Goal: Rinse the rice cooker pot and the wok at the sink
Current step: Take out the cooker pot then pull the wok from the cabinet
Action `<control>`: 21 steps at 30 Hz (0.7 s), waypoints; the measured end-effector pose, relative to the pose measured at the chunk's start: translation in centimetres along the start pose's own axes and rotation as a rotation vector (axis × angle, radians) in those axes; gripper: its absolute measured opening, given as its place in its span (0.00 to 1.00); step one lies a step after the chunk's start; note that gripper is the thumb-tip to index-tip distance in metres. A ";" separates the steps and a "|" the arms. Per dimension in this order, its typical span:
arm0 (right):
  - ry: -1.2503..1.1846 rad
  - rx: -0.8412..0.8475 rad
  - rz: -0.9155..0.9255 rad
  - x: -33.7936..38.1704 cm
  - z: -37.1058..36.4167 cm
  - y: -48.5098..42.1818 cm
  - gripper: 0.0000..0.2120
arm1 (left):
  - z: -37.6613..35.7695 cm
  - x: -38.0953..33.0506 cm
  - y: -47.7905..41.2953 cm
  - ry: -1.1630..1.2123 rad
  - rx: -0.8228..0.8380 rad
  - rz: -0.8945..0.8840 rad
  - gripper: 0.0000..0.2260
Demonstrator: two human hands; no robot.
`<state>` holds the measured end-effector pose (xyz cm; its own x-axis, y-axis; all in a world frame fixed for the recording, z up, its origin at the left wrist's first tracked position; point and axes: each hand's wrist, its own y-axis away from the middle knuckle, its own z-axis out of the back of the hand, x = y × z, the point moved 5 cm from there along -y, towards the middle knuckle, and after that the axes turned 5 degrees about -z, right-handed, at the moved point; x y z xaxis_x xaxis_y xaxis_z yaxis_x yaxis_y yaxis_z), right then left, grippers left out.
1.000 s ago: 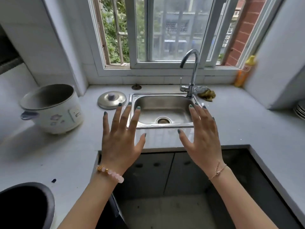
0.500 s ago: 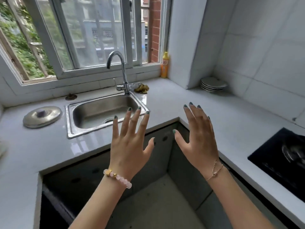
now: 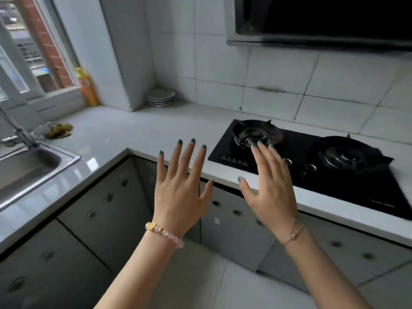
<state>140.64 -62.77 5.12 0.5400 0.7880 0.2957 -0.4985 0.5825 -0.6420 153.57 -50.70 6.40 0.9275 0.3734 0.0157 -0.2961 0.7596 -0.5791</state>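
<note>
Both hands are raised in the air in front of the table's inner corner, backs to the camera, holding nothing. The left hand point(image 3: 178, 192) has its fingers point(image 3: 191, 157) straight and spread apart. The right hand point(image 3: 272, 192) has its fingers point(image 3: 265, 157) straight and closer together, thumb out, and they cover part of the black gas hob point(image 3: 312, 175) behind.

The sink point(image 3: 66, 160) is set into the table point(image 3: 138, 128) at the far left, well apart from both hands, with the faucet point(image 3: 20, 132) at its back edge. Just beside the faucet lies a yellowish lump point(image 3: 59, 130), perhaps a crumpled cloth; it is too blurred to be sure.

A yellow bottle point(image 3: 88, 88) stands by the window point(image 3: 26, 52), and a stack of plates point(image 3: 161, 98) sits in the tiled corner. A dark range hood point(image 3: 323, 18) hangs above the hob. Grey cabinet doors point(image 3: 100, 208) run under the table.
</note>
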 end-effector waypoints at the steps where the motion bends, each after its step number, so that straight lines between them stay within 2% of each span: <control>1: 0.028 -0.014 -0.029 -1.5 1.1 0.5 0.30 | -0.4 -1.9 -0.4 0.023 -0.003 -0.044 0.28; 9: 0.231 -0.116 -0.248 -11.1 8.8 4.2 0.29 | -2.6 -13.6 -3.8 0.187 -0.026 -0.300 0.27; 21: 0.556 -0.238 -0.547 -21.2 15.4 4.3 0.31 | -8.0 -24.7 -13.4 0.433 -0.007 -0.584 0.28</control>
<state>116.63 -73.90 7.00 0.9541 0.1538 0.2569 0.0571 0.7489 -0.6602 136.47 -74.34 7.19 0.9413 -0.3376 0.0007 0.2753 0.7664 -0.5804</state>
